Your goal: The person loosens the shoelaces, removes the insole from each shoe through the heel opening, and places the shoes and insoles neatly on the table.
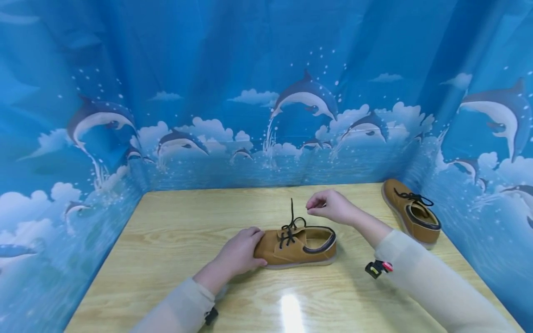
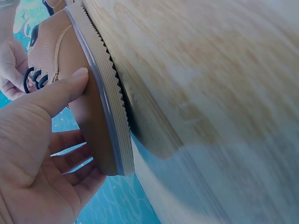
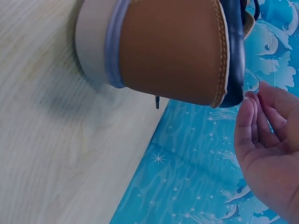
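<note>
A tan lace-up shoe (image 1: pixel 275 249) sits on the table with its toe to the left. My left hand (image 1: pixel 241 252) grips the toe; the left wrist view shows its thumb (image 2: pixel 74 86) on the near side and fingers around the front. Dark shoelaces (image 1: pixel 287 236) cross the tongue, with one end standing up and another part bent into a loop. To the right of the laces and above the shoe, my right hand (image 1: pixel 331 207) is raised, fingertips drawn together with no lace visible between them. In the right wrist view this hand (image 3: pixel 271 126) appears beside the heel collar.
A second tan shoe (image 1: pixel 416 222), its dark lace tied in a bow, lies at the table's back right. The wooden table (image 1: pixel 175 231) ends at a blue dolphin-print curtain (image 1: pixel 233 120) at the back and sides.
</note>
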`<state>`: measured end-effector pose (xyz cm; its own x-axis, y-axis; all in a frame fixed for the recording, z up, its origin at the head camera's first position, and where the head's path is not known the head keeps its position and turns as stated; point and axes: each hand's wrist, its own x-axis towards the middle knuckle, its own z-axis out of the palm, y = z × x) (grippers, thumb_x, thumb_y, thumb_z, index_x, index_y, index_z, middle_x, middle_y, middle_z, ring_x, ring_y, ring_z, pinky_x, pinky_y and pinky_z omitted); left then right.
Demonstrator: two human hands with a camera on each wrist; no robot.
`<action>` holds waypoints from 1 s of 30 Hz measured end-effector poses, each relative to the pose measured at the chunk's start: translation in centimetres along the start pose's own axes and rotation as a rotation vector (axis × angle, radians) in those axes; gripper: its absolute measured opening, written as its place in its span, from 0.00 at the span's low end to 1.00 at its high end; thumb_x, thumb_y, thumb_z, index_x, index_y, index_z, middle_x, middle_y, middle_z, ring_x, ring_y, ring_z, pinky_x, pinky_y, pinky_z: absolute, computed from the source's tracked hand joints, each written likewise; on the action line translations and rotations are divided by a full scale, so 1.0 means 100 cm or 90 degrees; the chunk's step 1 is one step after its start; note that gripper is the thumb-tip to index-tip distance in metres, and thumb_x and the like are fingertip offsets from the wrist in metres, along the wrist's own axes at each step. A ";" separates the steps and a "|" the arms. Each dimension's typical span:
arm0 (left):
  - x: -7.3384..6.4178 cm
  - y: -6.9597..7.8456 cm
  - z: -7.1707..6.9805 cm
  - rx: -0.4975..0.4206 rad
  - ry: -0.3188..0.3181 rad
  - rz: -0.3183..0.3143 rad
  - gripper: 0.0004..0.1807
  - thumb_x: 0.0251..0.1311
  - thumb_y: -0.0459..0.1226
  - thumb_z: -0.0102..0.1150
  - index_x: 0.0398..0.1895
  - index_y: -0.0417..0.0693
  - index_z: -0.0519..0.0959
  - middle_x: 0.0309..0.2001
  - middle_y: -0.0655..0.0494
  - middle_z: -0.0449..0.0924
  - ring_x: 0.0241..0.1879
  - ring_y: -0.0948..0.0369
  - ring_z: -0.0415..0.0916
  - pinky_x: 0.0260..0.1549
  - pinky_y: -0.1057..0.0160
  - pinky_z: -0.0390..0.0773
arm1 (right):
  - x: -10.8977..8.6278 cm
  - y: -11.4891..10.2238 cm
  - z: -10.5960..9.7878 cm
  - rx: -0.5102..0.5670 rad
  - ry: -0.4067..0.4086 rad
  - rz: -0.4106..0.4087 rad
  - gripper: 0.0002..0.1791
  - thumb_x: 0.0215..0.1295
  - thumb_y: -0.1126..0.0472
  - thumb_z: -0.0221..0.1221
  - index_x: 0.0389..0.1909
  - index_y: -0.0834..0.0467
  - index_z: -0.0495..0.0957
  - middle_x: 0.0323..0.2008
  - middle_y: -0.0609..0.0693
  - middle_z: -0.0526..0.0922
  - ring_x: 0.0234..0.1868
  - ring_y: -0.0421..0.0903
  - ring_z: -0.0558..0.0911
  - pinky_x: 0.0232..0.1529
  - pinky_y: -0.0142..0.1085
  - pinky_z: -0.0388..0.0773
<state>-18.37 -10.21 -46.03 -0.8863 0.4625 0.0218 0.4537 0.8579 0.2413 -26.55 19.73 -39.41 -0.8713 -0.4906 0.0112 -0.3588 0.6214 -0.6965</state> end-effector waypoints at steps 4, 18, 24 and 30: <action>0.000 -0.001 0.001 0.000 -0.001 -0.001 0.46 0.52 0.54 0.74 0.69 0.38 0.70 0.65 0.44 0.72 0.64 0.47 0.70 0.65 0.50 0.72 | -0.003 0.003 0.005 -0.001 -0.025 -0.013 0.05 0.66 0.65 0.66 0.40 0.61 0.84 0.33 0.44 0.85 0.36 0.42 0.83 0.39 0.37 0.83; 0.000 0.000 -0.001 0.000 -0.001 0.001 0.46 0.52 0.54 0.74 0.69 0.38 0.69 0.66 0.44 0.72 0.64 0.47 0.70 0.64 0.50 0.73 | -0.010 0.008 0.011 0.009 -0.071 -0.049 0.04 0.65 0.65 0.66 0.38 0.62 0.83 0.34 0.47 0.86 0.38 0.42 0.84 0.39 0.33 0.84; 0.000 -0.001 -0.001 0.003 0.000 0.005 0.46 0.52 0.54 0.74 0.69 0.38 0.69 0.66 0.44 0.72 0.64 0.47 0.70 0.64 0.50 0.72 | -0.012 0.007 0.013 0.015 -0.090 -0.058 0.03 0.63 0.66 0.67 0.37 0.60 0.84 0.35 0.47 0.85 0.38 0.43 0.84 0.40 0.32 0.84; 0.000 0.000 -0.002 -0.004 -0.001 0.001 0.46 0.52 0.54 0.74 0.69 0.38 0.70 0.65 0.44 0.72 0.64 0.47 0.70 0.64 0.49 0.72 | -0.010 0.011 0.016 -0.004 -0.110 -0.069 0.04 0.62 0.66 0.68 0.37 0.58 0.84 0.34 0.44 0.85 0.37 0.41 0.83 0.41 0.32 0.84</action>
<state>-18.36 -10.25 -45.82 -0.8855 0.4643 0.0201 0.4543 0.8558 0.2475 -25.53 19.96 -41.36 -0.7572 -0.6521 -0.0378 -0.4503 0.5630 -0.6930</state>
